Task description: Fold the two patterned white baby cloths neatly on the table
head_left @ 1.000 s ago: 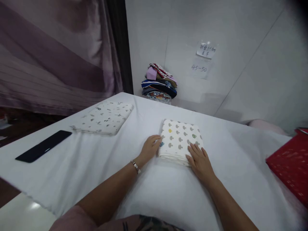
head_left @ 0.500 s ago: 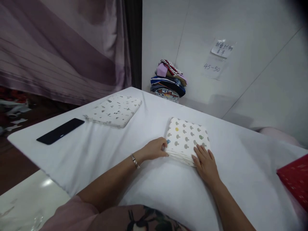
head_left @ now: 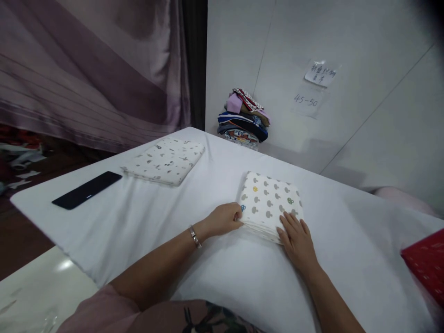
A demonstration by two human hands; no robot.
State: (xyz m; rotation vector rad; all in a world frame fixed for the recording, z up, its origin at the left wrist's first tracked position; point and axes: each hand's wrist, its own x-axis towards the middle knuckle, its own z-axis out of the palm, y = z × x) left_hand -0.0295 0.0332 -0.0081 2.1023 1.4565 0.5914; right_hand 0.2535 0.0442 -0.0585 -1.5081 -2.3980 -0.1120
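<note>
A folded white cloth [head_left: 268, 196] printed with grey mushroom-like shapes, plus a few yellow, green and blue ones, lies on the white-covered table. Several layers show along its near edge. My left hand [head_left: 225, 218], with a silver bracelet on the wrist, has its fingers curled at the near left corner, pinching the cloth's edge. Over the near right corner my right hand [head_left: 297, 238] rests with its fingers stretched out on top and the thumb by the front edge. Another folded white cloth [head_left: 166, 162], with small scattered prints, lies farther left.
A black phone-like slab [head_left: 86, 189] lies at the table's left. Beyond the far edge rises a stack of folded fabrics [head_left: 243, 118] against a white wall with handwritten notes [head_left: 319, 76]. Something red [head_left: 426, 261] sits at the right edge. A purple curtain [head_left: 90, 69] hangs at left.
The whole view has shifted down very slightly. Both hands stay at the near corners of the mushroom-print cloth, which looks the same.
</note>
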